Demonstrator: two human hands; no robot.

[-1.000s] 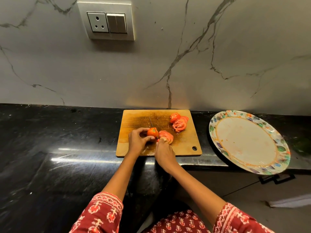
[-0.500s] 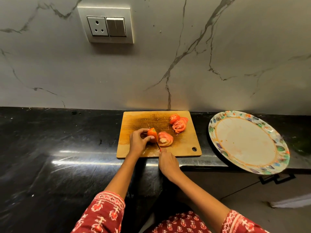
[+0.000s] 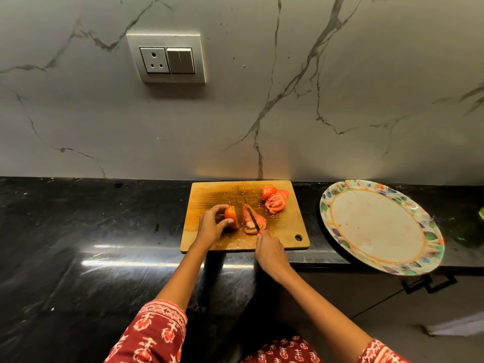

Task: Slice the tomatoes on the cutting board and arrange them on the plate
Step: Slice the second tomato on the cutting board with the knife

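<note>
A wooden cutting board (image 3: 288, 231) lies on the black counter against the marble wall. My left hand (image 3: 212, 226) grips the uncut end piece of a tomato (image 3: 231, 216) on the board. Just right of it, cut slices (image 3: 258, 222) lean over, and the dark knife blade (image 3: 251, 214) rests across them. My right hand (image 3: 268, 251) holds the knife by its handle at the board's near edge. A pile of earlier slices (image 3: 275, 200) sits at the board's far right corner. The floral-rimmed plate (image 3: 337, 239) lies to the right with no tomato on it.
A wall socket and switch (image 3: 167, 60) sit above the counter's left part. Something green (image 3: 481, 213) shows at the right frame edge beyond the plate. The plate's near rim juts past the counter edge, above a cabinet handle (image 3: 429, 282).
The knife has cut through the tomato and a slice group has fallen to the right, away from the end piece in my left hand. My right hand has drawn back toward the board's near edge.
</note>
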